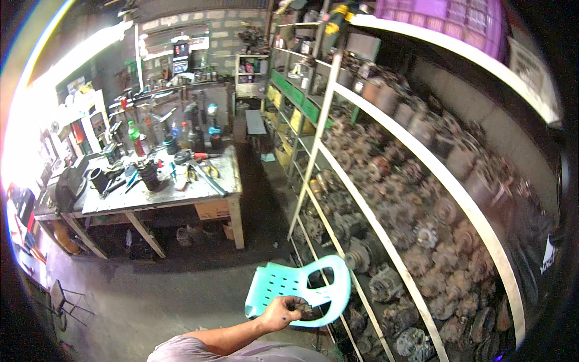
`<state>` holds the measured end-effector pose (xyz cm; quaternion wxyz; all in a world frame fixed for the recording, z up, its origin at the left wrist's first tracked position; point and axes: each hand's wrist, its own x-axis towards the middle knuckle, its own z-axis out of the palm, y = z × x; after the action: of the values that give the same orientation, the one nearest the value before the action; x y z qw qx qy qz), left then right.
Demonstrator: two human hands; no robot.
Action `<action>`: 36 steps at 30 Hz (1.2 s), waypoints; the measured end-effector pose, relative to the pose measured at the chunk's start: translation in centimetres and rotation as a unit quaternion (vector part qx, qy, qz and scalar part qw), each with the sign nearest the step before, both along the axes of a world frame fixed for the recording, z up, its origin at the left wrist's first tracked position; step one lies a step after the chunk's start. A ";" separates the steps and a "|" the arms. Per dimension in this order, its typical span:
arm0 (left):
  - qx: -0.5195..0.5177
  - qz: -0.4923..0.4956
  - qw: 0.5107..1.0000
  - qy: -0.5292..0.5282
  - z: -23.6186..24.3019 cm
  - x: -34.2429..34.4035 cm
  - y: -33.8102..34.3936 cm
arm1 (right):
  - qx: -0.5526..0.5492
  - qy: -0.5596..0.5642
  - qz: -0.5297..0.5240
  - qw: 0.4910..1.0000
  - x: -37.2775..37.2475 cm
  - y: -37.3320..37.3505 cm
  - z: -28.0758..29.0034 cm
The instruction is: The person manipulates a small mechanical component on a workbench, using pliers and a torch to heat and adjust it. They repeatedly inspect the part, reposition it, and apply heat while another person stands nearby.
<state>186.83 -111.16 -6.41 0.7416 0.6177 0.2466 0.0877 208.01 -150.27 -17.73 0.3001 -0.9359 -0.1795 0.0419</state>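
Observation:
My left hand reaches in from the lower left, with its fingers curled round a small dark metal part. The part looks rough and greasy, and its exact kind cannot be made out. Beyond and below the hand stands a mint-green plastic armchair with slots in it, partly covered by the hand. Whether the hand touches the chair cannot be told. My right hand does not show.
On the right a tall white-framed rack holds heaps of rusty machine parts. A purple crate sits on top. A workbench with pliers, bottles and tools stands at the left. A small dark stool is at lower left.

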 end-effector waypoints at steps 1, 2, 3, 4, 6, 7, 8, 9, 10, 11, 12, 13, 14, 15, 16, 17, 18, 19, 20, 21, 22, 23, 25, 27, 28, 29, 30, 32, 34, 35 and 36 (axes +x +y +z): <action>-0.047 0.020 0.999 0.009 -0.3 -1.8 2.0 | -0.010 0.022 0.020 1.000 -1.5 2.3 -1.0; -0.062 0.050 0.997 -0.023 -0.5 -4.1 3.8 | -0.024 0.049 0.042 0.998 -3.1 4.6 -2.1; -0.061 0.071 0.996 -0.006 -0.6 -6.3 5.9 | -0.037 0.080 0.067 0.994 -4.6 6.7 -3.1; -0.048 0.097 0.994 -0.016 -0.5 -8.4 7.9 | -0.052 0.111 0.092 0.988 -6.1 8.7 -4.1; -0.035 0.157 0.987 -0.012 -0.1 -13.0 11.4 | -0.084 0.173 0.144 0.971 -8.6 12.2 -6.0; -0.017 0.203 0.979 -0.019 0.3 -15.7 12.9 | -0.096 0.200 0.170 0.960 -9.5 14.1 -6.7; -0.022 0.254 0.967 -0.030 0.8 -18.3 14.2 | -0.109 0.222 0.194 0.949 -10.1 16.0 -7.3; -0.034 0.303 0.952 -0.033 1.1 -20.9 15.1 | -0.123 0.243 0.217 0.937 -10.6 17.6 -7.8; -0.020 0.348 0.937 -0.001 1.3 -23.6 16.0 | -0.137 0.260 0.240 0.925 -10.6 19.4 -8.2; -0.016 0.388 0.922 -0.014 1.4 -26.3 16.4 | -0.148 0.275 0.261 0.914 -10.0 21.3 -8.6; -0.015 0.428 0.904 -0.017 1.3 -28.8 16.7 | -0.160 0.283 0.286 0.901 -9.2 23.4 -9.0; -0.007 0.471 0.882 -0.022 1.0 -31.2 16.7 | -0.178 0.291 0.289 0.894 -7.9 25.1 -9.3; -0.005 0.498 0.867 -0.021 0.6 -33.5 16.6 | -0.218 0.284 0.308 0.882 -6.2 27.9 -10.0; -0.002 0.528 0.849 -0.015 0.2 -35.8 16.3 | -0.258 0.276 0.317 0.870 -4.4 30.7 -10.7; -0.004 0.562 0.827 0.006 -0.4 -37.6 15.6 | -0.298 0.125 0.317 0.892 -2.3 31.8 -11.0; -0.020 0.591 0.806 -0.023 -1.0 -39.0 14.8 | -0.249 0.139 0.335 0.898 -1.0 34.9 -12.6; -0.036 0.623 0.780 -0.038 -1.4 -40.4 14.0 | -0.220 0.108 0.346 0.906 0.6 36.5 -13.4; -0.049 0.656 0.751 -0.056 -1.9 -41.6 13.2 | -0.271 0.165 0.328 0.890 1.9 39.7 -14.6; -0.045 0.666 0.742 -0.058 -2.3 -42.8 12.3 | -0.298 0.018 0.442 0.846 2.5 41.7 -15.4; -0.049 0.682 0.730 -0.013 -2.7 -43.8 11.9 | -0.330 0.093 0.382 0.858 2.6 43.3 -15.7; -0.054 0.699 0.712 -0.041 -3.1 -44.5 11.5 | -0.350 0.133 0.362 0.854 1.5 45.6 -16.4; -0.065 0.717 0.692 -0.060 -3.5 -45.0 11.3 | -0.363 0.152 0.368 0.843 -0.2 48.3 -17.1; -0.082 0.748 0.655 -0.074 -4.3 -46.2 12.3 | -0.372 0.170 0.420 0.810 -4.8 54.7 -18.2; -0.086 0.772 0.625 -0.077 -4.4 -47.5 13.7 | -0.370 0.173 0.496 0.766 -10.7 61.9 -19.2; -0.083 0.779 0.617 -0.075 -4.3 -48.2 15.1 | -0.367 0.172 0.531 0.744 -13.7 65.3 -19.3; -0.082 0.782 0.614 -0.072 -3.9 -48.9 16.4 | -0.357 0.168 0.562 0.727 -16.7 69.0 -19.4; -0.081 0.781 0.614 -0.081 -3.4 -49.8 17.9 | -0.346 0.167 0.589 0.711 -19.4 72.4 -19.3; -0.022 0.774 0.631 -0.052 -2.2 -51.5 20.7 | -0.312 0.154 0.641 0.685 -24.8 79.5 -18.9; 0.015 0.781 0.625 -0.023 -1.1 -53.5 22.7 | -0.274 0.142 0.680 0.665 -30.4 85.8 -18.2; 0.007 0.801 0.596 -0.051 -0.7 -54.5 23.3 | -0.270 0.125 0.688 0.662 -33.2 88.8 -17.7; -0.002 0.820 0.566 -0.080 -0.5 -55.6 23.7 | -0.285 0.155 0.678 0.659 -36.0 91.7 -17.1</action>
<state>131.27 -87.45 -6.93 0.3686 0.1391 0.5874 0.7069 172.00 -58.60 -34.87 -0.0690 -0.5742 -0.6948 0.4276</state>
